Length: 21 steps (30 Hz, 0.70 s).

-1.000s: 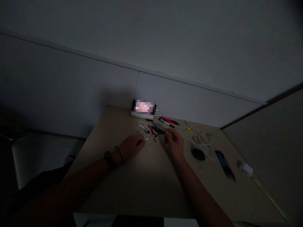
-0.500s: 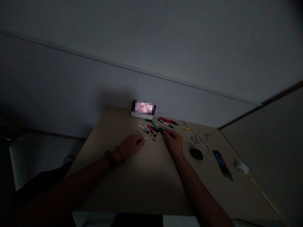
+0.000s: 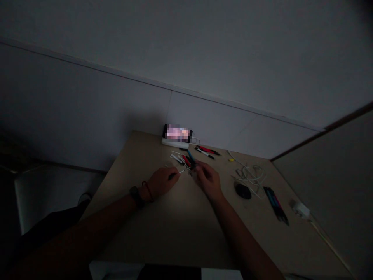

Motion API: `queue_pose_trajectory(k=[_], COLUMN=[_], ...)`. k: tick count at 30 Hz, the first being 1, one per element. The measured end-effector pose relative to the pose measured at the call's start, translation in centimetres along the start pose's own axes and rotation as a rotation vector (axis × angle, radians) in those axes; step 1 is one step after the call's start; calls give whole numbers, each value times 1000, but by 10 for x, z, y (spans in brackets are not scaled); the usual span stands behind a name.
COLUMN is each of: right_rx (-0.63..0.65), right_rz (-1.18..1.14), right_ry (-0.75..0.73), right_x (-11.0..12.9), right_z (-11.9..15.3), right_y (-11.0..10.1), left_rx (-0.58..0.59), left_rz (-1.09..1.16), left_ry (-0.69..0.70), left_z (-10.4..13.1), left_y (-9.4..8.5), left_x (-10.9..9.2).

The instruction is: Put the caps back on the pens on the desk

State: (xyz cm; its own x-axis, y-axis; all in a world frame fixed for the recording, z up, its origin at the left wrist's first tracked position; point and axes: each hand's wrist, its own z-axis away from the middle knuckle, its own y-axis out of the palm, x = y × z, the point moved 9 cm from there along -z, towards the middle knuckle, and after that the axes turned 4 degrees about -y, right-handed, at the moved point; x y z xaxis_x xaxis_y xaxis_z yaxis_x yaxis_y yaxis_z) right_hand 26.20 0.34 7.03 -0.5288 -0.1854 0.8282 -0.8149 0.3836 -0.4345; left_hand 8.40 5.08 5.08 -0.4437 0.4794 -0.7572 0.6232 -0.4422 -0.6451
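My left hand (image 3: 163,181), with a watch and a red band on its wrist, is closed around a thin pen part (image 3: 182,171) whose pale tip points right. My right hand (image 3: 208,179) is pinched at the right side of a pile of pen parts; what its fingers hold is too dark and small to make out. In the pile lie a red barrel (image 3: 185,161), a blue barrel (image 3: 190,155), a white piece (image 3: 176,158) and several thin sticks. The two hands are apart, with the pile just beyond them.
A lit phone (image 3: 177,133) leans on a white stand at the table's back. Red and white pens (image 3: 207,151) lie right of it. Farther right are a black mouse (image 3: 243,190), a white cable (image 3: 250,175), a pen bundle (image 3: 275,204) and a white plug (image 3: 301,209).
My right hand has moved left and slightly nearer, toward my left hand and over the right side of the pile. My left hand has barely moved.
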Motion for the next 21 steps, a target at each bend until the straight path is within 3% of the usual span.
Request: queue_pose_trajectory(k=[3,6,16,21], right_rx=[202,265,93,63], right_rz=[-23,23,-18,-10], right_ry=[-77,-114,16,21], right_x=[24,35,14,2], right_z=[11,16,5,2], right_y=[25,33,11,11], left_rx=[-7,-6,3,-11], left_rz=[6,8,29,43], left_ry=[-3,-2,-11,-21], left_z=[-1,0,0,0], left_y=[1,0,-2,-3], left_x=[2,1,-1,0])
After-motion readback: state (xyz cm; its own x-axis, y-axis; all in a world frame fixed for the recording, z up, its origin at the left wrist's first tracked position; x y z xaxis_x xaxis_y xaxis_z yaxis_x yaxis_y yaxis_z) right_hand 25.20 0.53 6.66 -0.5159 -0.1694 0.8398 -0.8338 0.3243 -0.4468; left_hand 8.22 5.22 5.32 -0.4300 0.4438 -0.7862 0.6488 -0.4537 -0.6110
